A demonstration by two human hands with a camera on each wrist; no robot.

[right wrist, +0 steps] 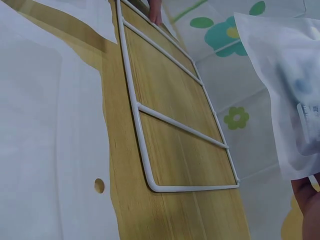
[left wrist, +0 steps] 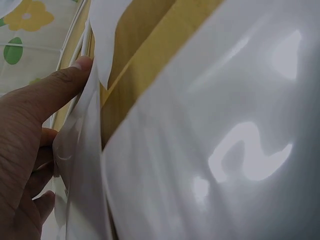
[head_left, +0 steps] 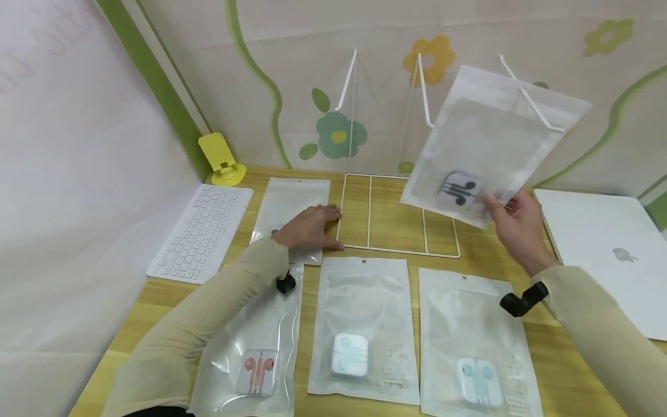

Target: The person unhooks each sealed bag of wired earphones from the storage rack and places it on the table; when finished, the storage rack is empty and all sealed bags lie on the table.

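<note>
A white wire display rack stands on the table, with three hooks jutting from its top. My left hand rests at the left side of its base, thumb and fingers spread and touching the bar. On the right, my right hand pinches the lower right edge of a translucent pouch with black earphones in a case. The right hook passes through that pouch near its top, and the pouch hangs tilted. Under my left wrist lies another pouch, its contents mostly hidden.
Along the front lie a pouch with pink earphones and two pouches with light blue earphones. At the left are a white keyboard and a yellow phone stand. A silver laptop lies at the right. A flowered cloth hangs behind.
</note>
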